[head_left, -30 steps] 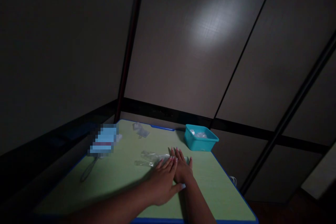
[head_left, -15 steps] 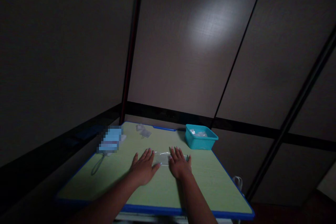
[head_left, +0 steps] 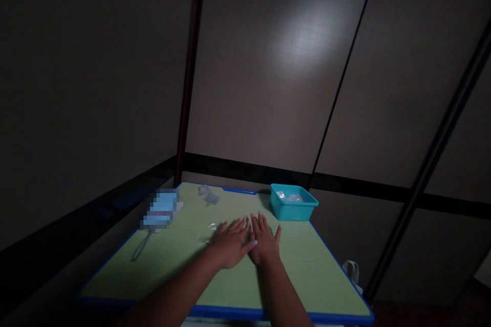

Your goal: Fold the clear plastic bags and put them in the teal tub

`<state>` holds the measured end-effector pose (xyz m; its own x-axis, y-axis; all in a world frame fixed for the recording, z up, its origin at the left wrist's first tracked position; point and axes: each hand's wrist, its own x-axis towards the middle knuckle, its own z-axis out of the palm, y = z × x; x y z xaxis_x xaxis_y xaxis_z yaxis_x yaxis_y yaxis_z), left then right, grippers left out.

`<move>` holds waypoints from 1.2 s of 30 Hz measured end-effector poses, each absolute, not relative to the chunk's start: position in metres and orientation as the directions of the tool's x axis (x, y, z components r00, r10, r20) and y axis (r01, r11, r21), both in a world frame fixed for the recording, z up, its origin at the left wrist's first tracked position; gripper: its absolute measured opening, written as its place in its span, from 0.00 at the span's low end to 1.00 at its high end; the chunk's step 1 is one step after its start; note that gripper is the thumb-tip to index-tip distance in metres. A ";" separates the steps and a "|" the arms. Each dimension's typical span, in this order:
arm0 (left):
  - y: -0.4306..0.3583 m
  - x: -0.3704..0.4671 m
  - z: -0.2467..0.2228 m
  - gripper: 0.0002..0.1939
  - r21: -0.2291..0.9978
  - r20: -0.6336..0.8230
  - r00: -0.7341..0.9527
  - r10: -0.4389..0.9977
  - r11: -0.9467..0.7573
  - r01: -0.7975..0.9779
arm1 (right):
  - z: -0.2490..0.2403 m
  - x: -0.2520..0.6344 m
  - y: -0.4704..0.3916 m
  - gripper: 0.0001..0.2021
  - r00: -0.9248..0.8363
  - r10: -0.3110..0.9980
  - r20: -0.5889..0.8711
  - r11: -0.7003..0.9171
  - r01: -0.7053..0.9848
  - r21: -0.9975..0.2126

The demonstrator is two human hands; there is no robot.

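My left hand (head_left: 233, 246) lies flat, palm down, with its fingers spread, at the middle of the green table (head_left: 307, 276). Right beside it is my right hand (head_left: 264, 242), also flat and palm down, its thumb side meeting the left thumb. A piece of clear plastic film (head_left: 212, 226) shows at the left of the left hand. The rest of the film is hidden under the hands. Neither hand is gripping anything.
A turquoise basket (head_left: 294, 212) with clear plastic pieces inside stands at the back right. Crumpled clear plastic (head_left: 209, 196) lies at the back left. Near the left edge is a blurred-out blue item (head_left: 160, 209) with a looped strap (head_left: 141, 246). Dark panelled walls rise behind the table.
My left hand has slid right, up against the right hand. The film between the hands is now covered, and part of it shows to the left of the left hand.
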<state>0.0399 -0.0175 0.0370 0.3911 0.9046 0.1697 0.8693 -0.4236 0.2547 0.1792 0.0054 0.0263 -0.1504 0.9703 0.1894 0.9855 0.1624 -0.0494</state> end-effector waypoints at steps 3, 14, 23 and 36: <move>-0.010 0.035 0.028 0.34 0.259 0.119 0.370 0.921 -0.388 0.884 | 0.024 0.180 0.005 0.24 -0.238 0.943 0.233 0.255 0.966 -0.047; 0.009 0.000 0.005 0.37 0.198 0.099 0.197 0.975 -0.213 0.957 | 0.004 0.181 0.018 0.24 -0.208 0.970 0.126 0.226 0.962 -0.153; 0.014 -0.030 -0.001 0.36 0.147 0.097 0.124 0.988 -0.137 0.980 | -0.002 0.181 0.021 0.24 -0.055 0.992 0.116 0.074 0.983 -0.165; 0.007 -0.023 0.006 0.32 0.095 0.334 0.142 0.932 -0.183 0.979 | 0.007 0.180 0.016 0.24 -0.074 0.929 0.362 0.152 0.970 -0.191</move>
